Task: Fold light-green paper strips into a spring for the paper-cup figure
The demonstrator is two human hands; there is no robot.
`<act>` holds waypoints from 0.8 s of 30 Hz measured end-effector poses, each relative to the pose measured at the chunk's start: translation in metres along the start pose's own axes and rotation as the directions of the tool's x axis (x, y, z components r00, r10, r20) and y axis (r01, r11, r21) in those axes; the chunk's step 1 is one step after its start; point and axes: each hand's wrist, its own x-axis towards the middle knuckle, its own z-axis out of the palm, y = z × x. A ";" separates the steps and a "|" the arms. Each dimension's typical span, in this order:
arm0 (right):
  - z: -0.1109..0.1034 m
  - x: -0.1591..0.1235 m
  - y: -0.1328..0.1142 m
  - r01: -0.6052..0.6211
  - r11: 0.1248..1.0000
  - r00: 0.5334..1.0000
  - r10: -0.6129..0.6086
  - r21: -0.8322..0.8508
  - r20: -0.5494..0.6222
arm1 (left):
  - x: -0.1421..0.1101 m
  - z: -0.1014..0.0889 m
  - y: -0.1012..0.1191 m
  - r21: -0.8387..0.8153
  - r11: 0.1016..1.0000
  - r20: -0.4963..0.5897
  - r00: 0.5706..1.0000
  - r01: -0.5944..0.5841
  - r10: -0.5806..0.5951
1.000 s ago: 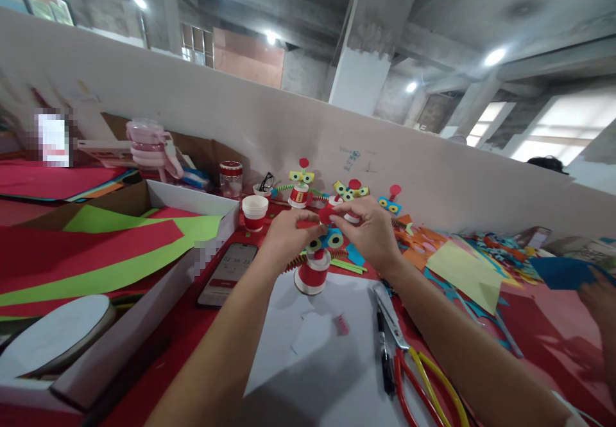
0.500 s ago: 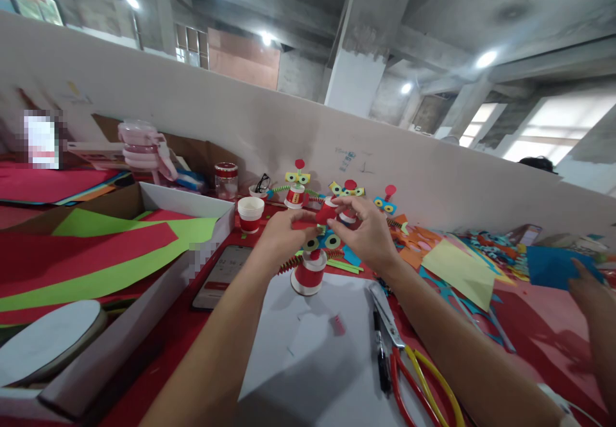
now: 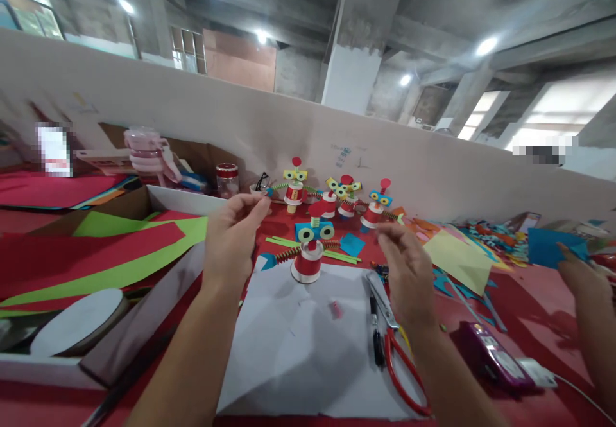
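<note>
Apart and clear of the red paper disc (image 3: 316,209) they framed half a second earlier, my left hand (image 3: 234,237) and right hand (image 3: 409,270) flank one red-and-white paper-cup figure (image 3: 308,266); both grips are released, nothing visible in either. Nearest, one pair of red-handled steel scissors (image 3: 385,308) and one black pen (image 3: 378,337) lie along the right side of one white paper sheet (image 3: 289,363). Upright on the sheet's far part, the figure looks mostly built, I judge: one disc on top, two round paper eyes (image 3: 326,231), two folded-paper arms (image 3: 287,255), one blue paper claw (image 3: 268,261) plain to see. Whether a second is fitted, I cannot tell; no legs show beneath. Beyond lie lime-green paper strips (image 3: 341,257), at least two, on the red surface (image 3: 279,225). Before the pale partition wall (image 3: 231,131) stand four similar cup figures (image 3: 294,194), at least two with legs, so legs may be what is left on mine.
</note>
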 end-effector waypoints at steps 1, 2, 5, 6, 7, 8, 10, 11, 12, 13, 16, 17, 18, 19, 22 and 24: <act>-0.001 -0.021 0.002 -0.065 0.998 0.998 0.065 0.013 0.026 | -0.010 -0.007 -0.002 0.018 1.000 -0.029 0.999 -0.018 0.018; -0.001 -0.043 0.006 -0.104 0.994 0.992 0.103 0.012 0.070 | -0.022 -0.013 -0.007 0.063 0.998 -0.035 0.999 -0.002 0.004; 0.007 -0.107 0.021 -0.169 0.984 0.905 0.180 -0.061 0.387 | -0.066 -0.032 -0.029 0.245 0.969 0.119 0.991 0.031 -0.062; 0.009 -0.124 0.026 -0.177 0.979 0.870 0.204 -0.102 0.449 | -0.081 -0.036 -0.038 0.299 0.954 0.197 0.976 0.025 -0.088; 0.012 -0.137 0.031 -0.169 0.976 0.861 0.215 -0.139 0.461 | -0.096 -0.040 -0.047 0.357 0.934 0.273 0.953 0.029 -0.134; 0.014 -0.146 0.036 -0.135 0.978 0.854 0.195 -0.157 0.482 | -0.109 -0.043 -0.055 0.405 0.914 0.340 0.922 0.033 -0.184; 0.017 -0.155 0.042 -0.061 0.984 0.835 0.142 -0.167 0.532 | -0.129 -0.048 -0.068 0.485 0.874 0.379 0.893 0.030 -0.241; 0.017 -0.156 0.044 -0.042 0.985 0.824 0.129 -0.167 0.551 | -0.136 -0.050 -0.073 0.523 0.852 0.399 0.880 0.012 -0.257; 0.017 -0.156 0.045 -0.038 0.985 0.816 0.129 -0.170 0.564 | -0.141 -0.051 -0.076 0.556 0.831 0.418 0.869 -0.013 -0.266; 0.017 -0.154 0.046 -0.043 0.983 0.810 0.137 -0.176 0.570 | -0.144 -0.052 -0.078 0.579 0.815 0.431 0.860 -0.033 -0.272; 0.016 -0.152 0.048 -0.063 0.980 0.790 0.163 -0.186 0.591 | -0.145 -0.052 -0.083 0.607 0.791 0.467 0.839 -0.075 -0.278; 0.016 -0.152 0.049 -0.067 0.980 0.783 0.168 -0.188 0.599 | -0.144 -0.052 -0.085 0.611 0.788 0.472 0.837 -0.082 -0.279; 0.016 -0.153 0.050 -0.071 0.979 0.776 0.174 -0.190 0.607 | -0.144 -0.052 -0.087 0.614 0.784 0.473 0.835 -0.085 -0.280; 0.016 -0.154 0.052 -0.074 0.978 0.769 0.179 -0.193 0.613 | -0.143 -0.052 -0.088 0.618 0.781 0.472 0.836 -0.086 -0.281; 0.017 -0.157 0.053 -0.071 0.976 0.763 0.187 -0.206 0.619 | -0.145 -0.054 -0.093 0.622 0.778 0.460 0.844 -0.086 -0.274; 0.018 -0.157 0.053 -0.071 0.974 0.763 0.191 -0.213 0.617 | -0.146 -0.055 -0.094 0.619 0.781 0.446 0.856 -0.082 -0.263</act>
